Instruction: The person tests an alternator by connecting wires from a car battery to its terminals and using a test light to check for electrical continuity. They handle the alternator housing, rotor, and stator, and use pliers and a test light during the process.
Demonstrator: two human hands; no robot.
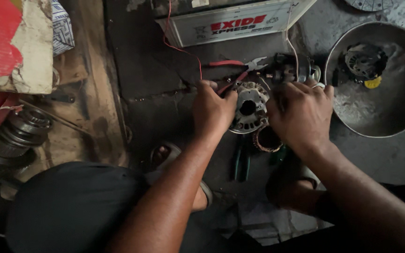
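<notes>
Both hands (258, 110) grip metal housing (249, 107), hiding its edges.

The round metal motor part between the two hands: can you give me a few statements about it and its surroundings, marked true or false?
1. Both hands touch the round metal part. True: the left hand and the right hand grip its sides.
2. Red-handled pliers lie beyond the part. True.
3. The large metal bowl is empty. False: a dark motor piece with a yellow bit sits in it.
4. The battery box is beside the person's knee. False: it stands at the far side, past the pliers.
</notes>
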